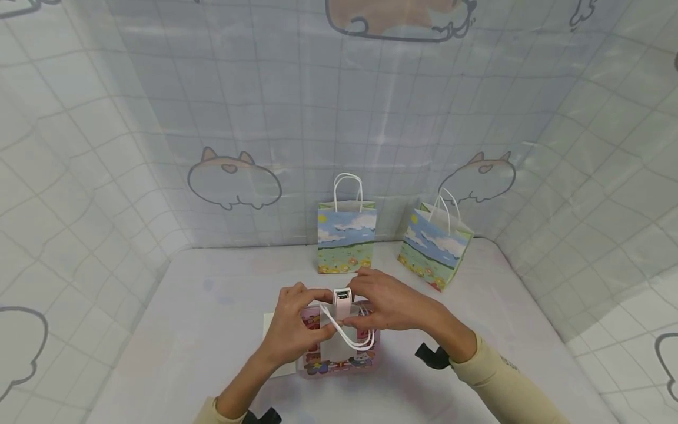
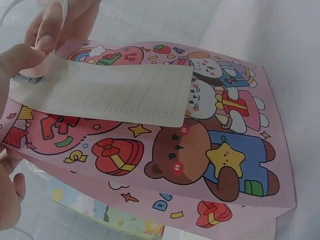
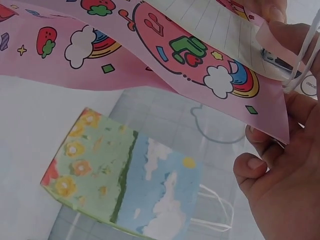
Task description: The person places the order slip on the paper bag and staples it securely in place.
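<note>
A pink paper gift bag [image 2: 225,150] with cartoon animals and white cord handles [image 1: 355,341] is between my hands. A lined paper sheet [image 2: 145,95] with small checkboxes lies over its front, its upper end at the bag's rim. There sits a small pink stapler-like device [image 1: 342,301] with a dark metal slot; its exact kind is unclear. My left hand [image 1: 288,330] grips the rim and sheet beside the device, thumb in front. My right hand [image 1: 389,303] pinches the device from the other side, index finger above and thumb below. Some fingertips are hidden behind the bag.
Two paper bags with a sky-and-meadow print stand at the back: one upright bag [image 1: 346,235] in the middle, one angled bag [image 1: 434,244] on the right. Another pale sheet [image 1: 286,369] lies on the white table [image 1: 212,288], partly under the pink bag. Patterned curtains surround the table.
</note>
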Motion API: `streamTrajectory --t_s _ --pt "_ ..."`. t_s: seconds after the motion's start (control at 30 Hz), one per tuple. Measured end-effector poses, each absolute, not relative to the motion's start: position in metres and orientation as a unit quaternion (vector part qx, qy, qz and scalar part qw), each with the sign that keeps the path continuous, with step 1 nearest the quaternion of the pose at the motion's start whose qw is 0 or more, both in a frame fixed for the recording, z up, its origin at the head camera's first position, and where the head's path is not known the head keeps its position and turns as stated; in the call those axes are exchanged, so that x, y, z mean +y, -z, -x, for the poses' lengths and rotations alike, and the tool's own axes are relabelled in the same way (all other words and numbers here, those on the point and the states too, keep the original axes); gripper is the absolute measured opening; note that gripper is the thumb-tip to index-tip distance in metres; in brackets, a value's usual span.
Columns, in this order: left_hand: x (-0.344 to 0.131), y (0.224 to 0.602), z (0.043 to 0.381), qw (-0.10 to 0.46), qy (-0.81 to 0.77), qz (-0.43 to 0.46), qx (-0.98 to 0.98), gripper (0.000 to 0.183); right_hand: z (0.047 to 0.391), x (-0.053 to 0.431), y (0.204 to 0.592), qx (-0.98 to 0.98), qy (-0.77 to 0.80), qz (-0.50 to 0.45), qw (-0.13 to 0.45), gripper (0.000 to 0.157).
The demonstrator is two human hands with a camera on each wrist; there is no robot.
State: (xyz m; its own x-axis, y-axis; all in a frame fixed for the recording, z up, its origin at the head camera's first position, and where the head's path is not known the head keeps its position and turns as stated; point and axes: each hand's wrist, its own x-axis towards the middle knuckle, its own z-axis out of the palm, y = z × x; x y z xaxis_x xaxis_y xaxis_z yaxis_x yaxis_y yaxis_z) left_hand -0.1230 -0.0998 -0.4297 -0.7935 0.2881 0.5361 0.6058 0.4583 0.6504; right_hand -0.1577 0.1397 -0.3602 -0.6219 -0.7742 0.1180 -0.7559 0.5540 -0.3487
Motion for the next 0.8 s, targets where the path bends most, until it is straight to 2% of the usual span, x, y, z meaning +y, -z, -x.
streamTrajectory --t_s 0.33,0.8 --pt "-0.1005 0.429 0.1215 0.173 0.447 0.27 -0.835 0.051 0.1565 0.1398 0.36 0.884 0.195 0.425 0.033 0.035" --pt "-0.0987 0.4256 0.1201 0.188 0.426 0.289 -0.837 0.048 0.1549 0.1406 0.3646 0.876 0.182 0.446 -0.012 0.032"
